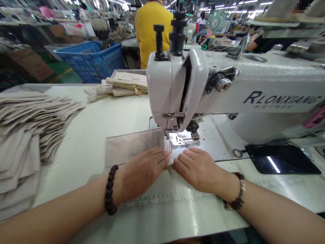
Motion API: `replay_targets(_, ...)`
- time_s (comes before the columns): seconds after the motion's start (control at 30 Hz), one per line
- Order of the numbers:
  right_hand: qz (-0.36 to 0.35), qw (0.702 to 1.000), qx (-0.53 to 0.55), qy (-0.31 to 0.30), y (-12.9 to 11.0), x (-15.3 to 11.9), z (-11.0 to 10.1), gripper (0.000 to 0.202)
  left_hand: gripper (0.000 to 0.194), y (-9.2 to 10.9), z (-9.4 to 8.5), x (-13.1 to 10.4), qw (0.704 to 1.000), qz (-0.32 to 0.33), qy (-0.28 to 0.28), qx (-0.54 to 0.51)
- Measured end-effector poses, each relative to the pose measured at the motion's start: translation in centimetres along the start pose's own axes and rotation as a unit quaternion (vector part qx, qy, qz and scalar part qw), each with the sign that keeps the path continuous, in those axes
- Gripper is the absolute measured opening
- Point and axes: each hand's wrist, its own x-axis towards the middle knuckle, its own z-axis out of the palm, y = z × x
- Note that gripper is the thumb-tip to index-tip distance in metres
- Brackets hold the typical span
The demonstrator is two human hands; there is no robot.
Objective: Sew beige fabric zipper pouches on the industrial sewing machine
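Forearms (66,206) are stretched over desk (93,117); cloth (120,145), seemingly part-sewn (one end left), is pressed by flat left hand (142,171), right hand (199,169) curled, grip unclear

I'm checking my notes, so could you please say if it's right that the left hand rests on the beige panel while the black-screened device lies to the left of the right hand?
Not quite: the black-screened device lies to the right of the right hand, as the head view shows. The left hand does rest on the beige panel.
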Motion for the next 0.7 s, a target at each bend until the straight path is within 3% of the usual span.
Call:
replay_targets(0.17,0.062,0.998,-0.019,0.003,0.8,0.9,0.5,0.022,0.027,-1.7,0.4,0.5,0.999,-0.024,-0.022,-0.037)
replay_targets(0.37,0.201,0.979,-0.034,0.019,1.5,1.1,0.6,0.026,0.027,-4.0,-0.2,1.5,0.98,-0.101,-0.036,-0.169)
replay_targets(0.5,0.222,0.971,0.072,-0.055,2.7,1.0,0.1,0.026,0.024,-5.1,-0.6,1.4,0.95,-0.167,-0.059,-0.258)
replay_targets(0.57,0.182,0.962,0.171,-0.111,3.4,0.9,-0.7,0.03,0.025,-4.8,-0.5,1.1,0.96,-0.148,-0.068,-0.226)
replay_targets(0.63,0.141,0.948,0.245,-0.147,3.8,0.6,-1.7,0.041,0.029,-4.0,-0.4,0.7,0.986,-0.077,-0.08,-0.123)
replay_targets(0.7,0.145,0.949,0.252,-0.122,3.7,0.4,-2.4,0.046,0.032,-2.9,-0.2,0.4,0.995,0.005,-0.096,0.004)
